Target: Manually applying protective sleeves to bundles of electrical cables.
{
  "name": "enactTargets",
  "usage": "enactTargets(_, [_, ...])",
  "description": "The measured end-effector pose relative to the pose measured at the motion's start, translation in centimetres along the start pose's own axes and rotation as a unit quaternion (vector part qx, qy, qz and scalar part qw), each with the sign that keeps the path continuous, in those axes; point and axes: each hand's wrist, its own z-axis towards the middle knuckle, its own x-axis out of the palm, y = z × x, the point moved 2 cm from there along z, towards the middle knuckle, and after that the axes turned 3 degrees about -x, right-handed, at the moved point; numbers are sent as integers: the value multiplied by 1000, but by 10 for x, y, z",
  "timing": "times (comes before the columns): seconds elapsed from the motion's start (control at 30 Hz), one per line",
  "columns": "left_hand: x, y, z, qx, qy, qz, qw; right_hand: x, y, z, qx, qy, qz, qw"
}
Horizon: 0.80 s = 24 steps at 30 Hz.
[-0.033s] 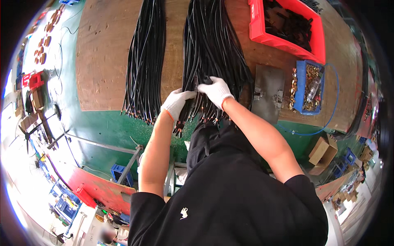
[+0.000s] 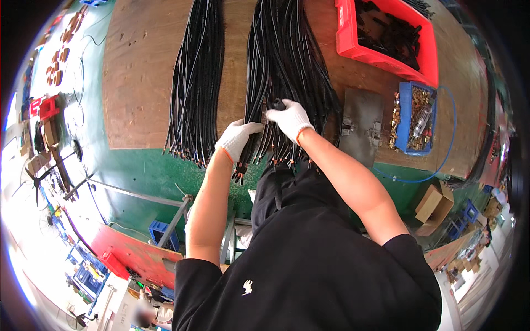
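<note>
Both my hands wear white gloves with orange cuffs and work at the near end of a thick bundle of black cables (image 2: 292, 60). My left hand (image 2: 237, 139) is closed on cables at the bundle's left side, close to the bare coppery ends. My right hand (image 2: 290, 118) lies over the middle of the bundle, its fingers pinching a short black tubular piece (image 2: 277, 104). The fingertips of both hands point toward each other, a small gap apart. A second bundle of black cables (image 2: 197, 83) lies to the left, untouched, its ends at the table's front edge.
Beneath the bundles is a brown wooden tabletop (image 2: 138, 71). At the right stand a red bin (image 2: 359, 52) of black parts and a blue tray (image 2: 405, 118) of small brass-coloured fittings. A metal plate (image 2: 361, 118) lies between bundle and tray. A blue hose (image 2: 454, 132) curves beside the tray.
</note>
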Motion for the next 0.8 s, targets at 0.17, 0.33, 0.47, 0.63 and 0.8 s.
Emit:
enactTargets(0.17, [-13, 1, 6, 35, 12, 54, 998, -2, 5, -2, 38, -51, 295, 953])
enactTargets(0.33, [2, 9, 8, -9, 97, -59, 994, 6, 6, -19, 56, -102, 414, 903])
enactTargets(0.47, [13, 8, 4, 7, 69, -45, 997, 19, 11, -21, -51, -159, 258, 952])
enactTargets(0.63, [4, 11, 10, 0, 60, -35, 998, -8, -14, -38, -30, -26, 155, 987])
enactTargets(0.8, [3, 17, 16, 17, 72, -61, 995, -18, -22, -59, 146, 148, 229, 951])
